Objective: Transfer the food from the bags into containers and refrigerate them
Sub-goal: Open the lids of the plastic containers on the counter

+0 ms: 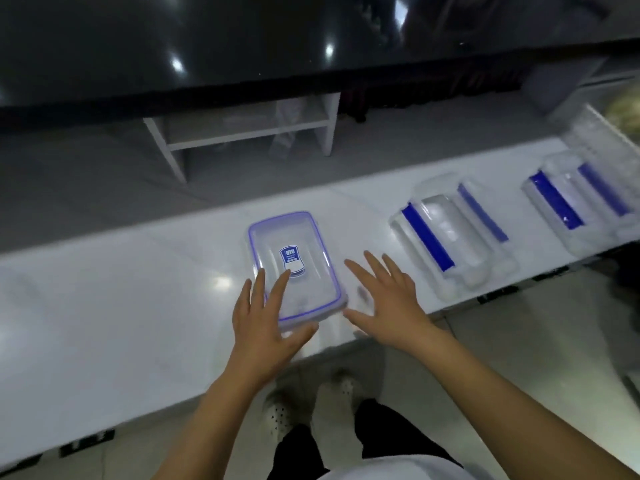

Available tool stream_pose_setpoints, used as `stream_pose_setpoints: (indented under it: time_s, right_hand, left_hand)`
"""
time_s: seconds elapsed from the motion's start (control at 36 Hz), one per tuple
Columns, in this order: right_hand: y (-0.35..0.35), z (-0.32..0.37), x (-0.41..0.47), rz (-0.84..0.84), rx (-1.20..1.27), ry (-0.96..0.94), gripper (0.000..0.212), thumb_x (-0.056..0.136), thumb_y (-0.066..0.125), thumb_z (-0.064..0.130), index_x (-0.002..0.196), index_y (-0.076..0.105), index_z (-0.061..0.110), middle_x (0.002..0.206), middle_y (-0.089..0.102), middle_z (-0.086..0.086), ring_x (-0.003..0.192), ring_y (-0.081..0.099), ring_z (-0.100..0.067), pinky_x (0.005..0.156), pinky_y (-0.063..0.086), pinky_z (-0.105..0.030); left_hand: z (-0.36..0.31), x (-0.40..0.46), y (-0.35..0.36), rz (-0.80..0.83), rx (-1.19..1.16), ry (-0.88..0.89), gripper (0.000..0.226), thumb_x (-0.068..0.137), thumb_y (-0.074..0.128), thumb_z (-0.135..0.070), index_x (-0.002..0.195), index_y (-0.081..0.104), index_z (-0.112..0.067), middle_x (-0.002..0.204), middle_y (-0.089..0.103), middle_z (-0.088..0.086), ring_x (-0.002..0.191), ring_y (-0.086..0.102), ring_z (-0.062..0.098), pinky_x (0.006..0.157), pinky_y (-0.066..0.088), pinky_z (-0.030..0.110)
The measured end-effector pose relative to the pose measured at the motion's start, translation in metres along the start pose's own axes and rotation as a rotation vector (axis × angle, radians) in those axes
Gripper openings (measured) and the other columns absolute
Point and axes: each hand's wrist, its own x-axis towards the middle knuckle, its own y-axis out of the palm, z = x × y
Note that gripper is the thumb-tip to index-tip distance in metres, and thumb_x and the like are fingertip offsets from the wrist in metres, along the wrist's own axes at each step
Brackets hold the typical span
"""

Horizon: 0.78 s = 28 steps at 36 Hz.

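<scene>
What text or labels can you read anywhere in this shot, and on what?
Blue sticker on the clear container lid: has white lettering, too blurred to read.
Dark tags along the white counter's front edge: marks too blurred to read.
No other text is visible.

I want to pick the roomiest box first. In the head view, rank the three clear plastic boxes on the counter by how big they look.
1. Box with blue-rimmed lid, nearest, so possibly flattered.
2. Middle box with blue clips.
3. Far right box, farthest and partly cut off; may really match the middle one.
</scene>
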Motion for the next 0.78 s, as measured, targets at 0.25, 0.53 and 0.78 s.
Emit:
stream_pose_setpoints:
  time_s: [0.25, 0.53, 0.78]
  right_hand:
    - [-0.061, -0.102, -0.091, -0.262, 0.200, 0.203, 0.078, 0.088, 0.060, 0.061, 0.154, 0.019, 0.046, 0.167, 0.003, 0.014, 0.152, -0.009, -0.013, 0.123, 0.003, -0.048]
    - [-0.107, -0.293, -0.182, -0.380, 0.317, 0.395, 0.075, 0.087, 0.057, 0.065, 0.151, 0.019, 0.053, 0.166, 0.006, 0.015, 0.153, -0.004, -0.014, 0.121, 0.014, -0.053]
    - [-0.176, -0.430, -0.236, -0.478, 0.310, 0.542, 0.073, 0.087, 0.057, 0.063, 0.149, 0.022, 0.052, 0.166, 0.013, 0.011, 0.153, 0.004, -0.016, 0.122, 0.010, -0.042]
  left_hand:
    - [-0.121, 0.009, 0.083, -0.071, 0.187, 0.245, 0.090, 0.074, 0.031, -0.092, 0.147, -0.013, -0.064, 0.162, -0.028, -0.022, 0.147, -0.031, 0.007, 0.113, -0.016, 0.036]
    - [-0.282, 0.029, 0.224, 0.178, 0.319, 0.387, 0.089, 0.086, 0.059, -0.066, 0.146, -0.007, -0.061, 0.160, -0.029, -0.015, 0.152, -0.022, 0.018, 0.122, -0.002, 0.038]
    - [-0.419, 0.035, 0.316, 0.315, 0.258, 0.560, 0.088, 0.080, 0.051, -0.068, 0.139, -0.014, -0.071, 0.164, -0.024, -0.015, 0.152, -0.022, 0.014, 0.121, -0.003, 0.033]
